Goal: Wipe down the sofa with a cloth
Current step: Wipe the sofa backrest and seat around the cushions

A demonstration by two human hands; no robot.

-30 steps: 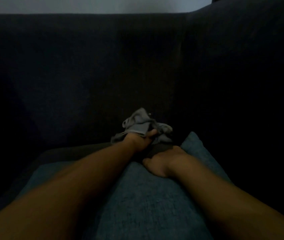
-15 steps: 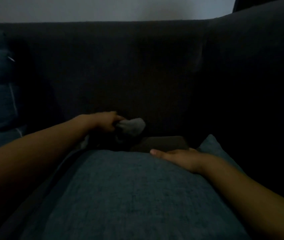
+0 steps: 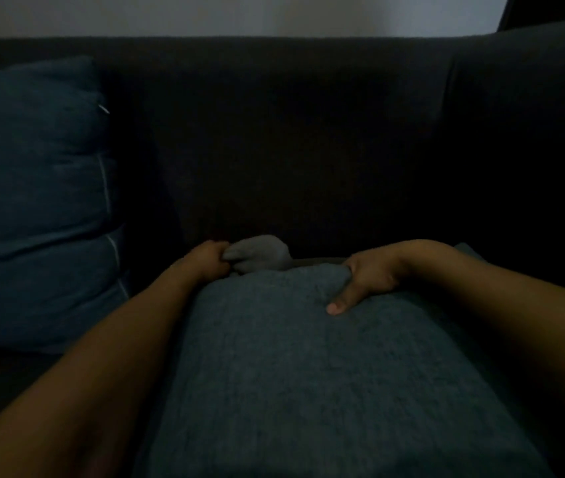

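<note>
dim light here, everything in dark blues and greys. starting at the far left, a stack of blue cushions (image 3: 36, 201) leans against the sofa back, pale piping running down its right edge and a small zip pull catching the light near its top corner. behind it and stretching right across the scene runs the dark sofa (image 3: 291, 139), its backrest upright, with a strip of pale wall (image 3: 226, 13) above the top edge.

moving in, the left forearm reaches from the near left corner toward the middle, and the left hand (image 3: 210, 260) has its fingers curled tight round a bunched grey cloth (image 3: 260, 255) — the cloth sits low against the base of the backrest, just past the far edge of the big cushion, bulging out to the right of the fist.

centre and near, a large blue-grey cushion (image 3: 308, 381) fills the lower middle, lying between the two forearms.

further right, the right hand (image 3: 365, 277) grips that cushion's far edge — thumb laid out on the top face pointing near-left, the other fingers hooked over the far rim and mostly hidden behind it. the right forearm runs off to the near right. beyond it, the sofa's armrest rises dark at the far right.
</note>
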